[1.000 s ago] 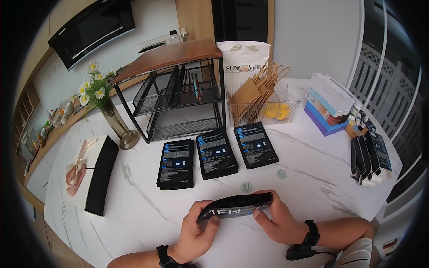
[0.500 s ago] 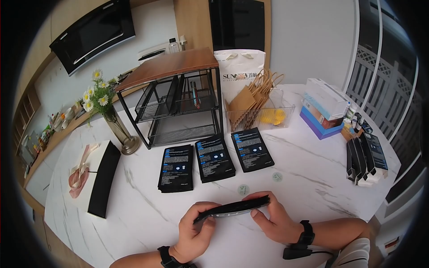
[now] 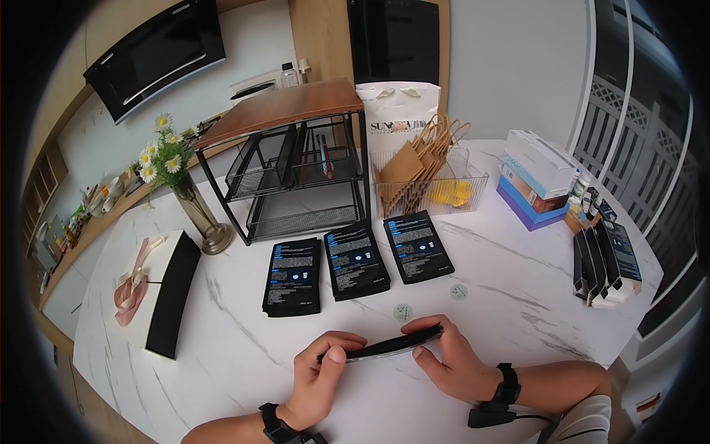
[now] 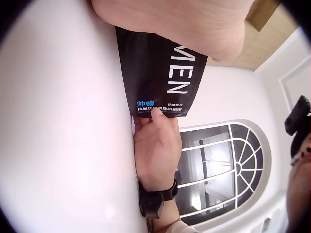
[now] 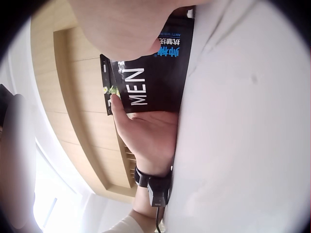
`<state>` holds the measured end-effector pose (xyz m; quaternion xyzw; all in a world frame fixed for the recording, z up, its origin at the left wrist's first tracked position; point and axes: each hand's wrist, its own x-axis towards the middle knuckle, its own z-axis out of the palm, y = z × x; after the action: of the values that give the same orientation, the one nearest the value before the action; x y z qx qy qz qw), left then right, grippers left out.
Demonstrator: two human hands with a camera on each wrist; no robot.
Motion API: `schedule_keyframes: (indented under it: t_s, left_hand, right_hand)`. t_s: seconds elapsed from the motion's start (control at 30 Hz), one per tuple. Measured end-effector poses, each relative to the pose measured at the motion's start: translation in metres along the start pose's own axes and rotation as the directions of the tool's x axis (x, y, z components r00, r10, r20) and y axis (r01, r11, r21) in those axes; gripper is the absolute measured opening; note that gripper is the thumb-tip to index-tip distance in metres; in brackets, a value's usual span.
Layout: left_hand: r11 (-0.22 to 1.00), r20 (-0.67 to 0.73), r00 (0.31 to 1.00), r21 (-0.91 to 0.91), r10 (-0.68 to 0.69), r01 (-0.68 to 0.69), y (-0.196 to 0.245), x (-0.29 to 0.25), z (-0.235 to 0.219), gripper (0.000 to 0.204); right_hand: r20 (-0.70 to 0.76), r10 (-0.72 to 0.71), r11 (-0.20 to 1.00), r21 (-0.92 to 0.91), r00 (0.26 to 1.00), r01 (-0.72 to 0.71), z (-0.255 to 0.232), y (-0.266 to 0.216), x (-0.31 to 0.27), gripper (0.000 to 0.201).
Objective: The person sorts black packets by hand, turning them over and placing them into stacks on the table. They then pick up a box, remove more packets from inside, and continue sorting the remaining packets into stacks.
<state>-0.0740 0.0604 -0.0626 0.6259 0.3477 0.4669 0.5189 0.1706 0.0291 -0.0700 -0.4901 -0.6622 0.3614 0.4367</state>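
Both hands hold a bundle of black MEN pouches [image 3: 388, 345] toward the near edge of the marble-patterned table [image 3: 237, 333]. The left hand [image 3: 316, 377] grips one end and the right hand [image 3: 455, 362] the other, thumbs on the person's side and the other fingers behind; pinching opposite ends probably keeps the layers squared up. The bundle stands on a long side, and whether it touches the tabletop cannot be told. Toward the far edge lie a left stack [image 3: 291, 277], a middle stack [image 3: 356, 260] and a right stack [image 3: 418, 248] of such pouches, text side up, perhaps set apart so each can be handled alone. Behind them is a wire-mesh organiser [image 3: 288, 111]; nearer the hands are two round stickers [image 3: 402, 312]. By the table's right edge black cartons [image 3: 608, 263] lean together, probably for support; by the left edge lies a ribboned white box [image 3: 159, 300]
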Motion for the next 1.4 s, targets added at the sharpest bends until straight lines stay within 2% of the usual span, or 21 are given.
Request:
schedule_keyframes:
  t_s: [0.13, 0.3, 0.37, 0.4, 0.47, 0.57, 0.6, 0.7, 0.77, 0.8, 0.87, 1.0, 1.07, 1.17, 1.3, 1.37, 1.4]
  left_hand:
    - [0.993, 0.011, 0.999, 0.114, -0.042, 0.04, 0.004, -0.001, 0.0, 0.056]
    - [0.999, 0.009, 1.0, 0.047, 0.013, -0.013, 0.006, -0.002, 0.001, 0.046]
    - [0.999, 0.012, 1.0, 0.039, 0.019, -0.02, 0.005, -0.002, 0.001, 0.045]
    - [0.999, 0.022, 1.0, 0.04, 0.017, -0.018, 0.005, -0.001, 0.001, 0.045]
    - [0.999, 0.032, 0.999, 0.041, 0.013, -0.015, 0.004, -0.001, 0.0, 0.045]
    - [0.999, 0.036, 0.999, 0.044, -0.012, 0.011, 0.004, 0.0, 0.0, 0.044]
    - [0.997, 0.034, 0.999, 0.075, -0.024, 0.022, 0.005, -0.001, 0.001, 0.05]
    - [0.994, 0.033, 0.999, 0.111, -0.026, 0.022, 0.006, 0.001, 0.003, 0.055]
    - [0.993, 0.033, 0.999, 0.119, -0.015, 0.011, 0.007, 0.001, 0.004, 0.055]
    - [0.992, 0.025, 0.999, 0.122, -0.039, 0.036, 0.009, 0.001, 0.004, 0.054]
    - [0.99, 0.017, 0.998, 0.125, -0.063, 0.061, 0.009, 0.001, 0.004, 0.054]
    - [0.993, 0.008, 0.999, 0.104, -0.048, 0.047, 0.009, 0.002, 0.006, 0.053]
    - [0.994, 0.007, 0.999, 0.103, -0.041, 0.04, 0.008, 0.002, 0.006, 0.053]
    - [0.994, 0.014, 0.999, 0.097, -0.043, 0.041, 0.006, 0.001, 0.004, 0.052]
    - [0.993, 0.01, 0.999, 0.111, -0.042, 0.041, 0.005, 0.002, 0.005, 0.052]
    - [0.993, -0.004, 1.0, 0.112, -0.031, 0.031, 0.005, 0.001, 0.005, 0.052]
    - [0.989, -0.027, 0.997, 0.126, -0.078, 0.081, 0.006, 0.0, 0.004, 0.052]
  right_hand:
    - [-0.002, -0.002, 1.0, 0.018, 1.0, 0.002, 0.001, 0.001, 0.0, 0.034]
    - [-0.006, -0.017, 0.999, 0.05, 1.0, 0.017, -0.001, -0.002, -0.001, 0.035]
    - [0.069, -0.047, 0.995, -0.081, 0.997, 0.052, -0.005, -0.003, -0.001, 0.035]
    - [0.068, -0.043, 0.996, -0.079, 0.997, 0.048, -0.004, -0.001, -0.001, 0.035]
    - [0.008, -0.01, 0.999, 0.037, 1.0, 0.009, 0.0, 0.003, -0.001, 0.035]
    - [0.019, -0.012, 1.0, 0.014, 1.0, 0.012, -0.001, 0.003, -0.001, 0.038]
    - [0.018, -0.011, 1.0, 0.014, 1.0, 0.011, 0.0, 0.003, -0.001, 0.038]
    - [-0.009, 0.012, 0.999, 0.051, 1.0, -0.011, 0.002, 0.0, 0.0, 0.049]
    - [-0.143, -0.156, 0.983, 0.074, 0.977, 0.168, 0.003, -0.005, 0.002, 0.061]
    - [-0.144, -0.158, 0.983, 0.075, 0.977, 0.17, 0.0, -0.007, 0.002, 0.061]
    - [-0.087, -0.362, 0.909, -0.254, 0.928, 0.33, -0.009, -0.011, 0.002, 0.068]
    - [-0.033, -0.36, 0.866, -0.384, 0.932, 0.321, -0.007, -0.03, 0.0, 0.071]
    - [0.002, -0.225, 0.951, -0.216, 0.974, 0.22, -0.005, -0.02, -0.001, 0.069]
    - [0.052, -0.225, 0.958, -0.169, 0.973, 0.231, -0.006, -0.011, 0.002, 0.063]
    - [0.059, -0.193, 0.97, -0.14, 0.979, 0.199, -0.007, -0.014, 0.002, 0.058]
    - [0.001, -0.256, 0.939, -0.238, 0.967, 0.249, -0.007, -0.02, 0.003, 0.058]
    - [-0.001, -0.256, 0.939, -0.238, 0.967, 0.248, -0.007, -0.019, 0.003, 0.058]
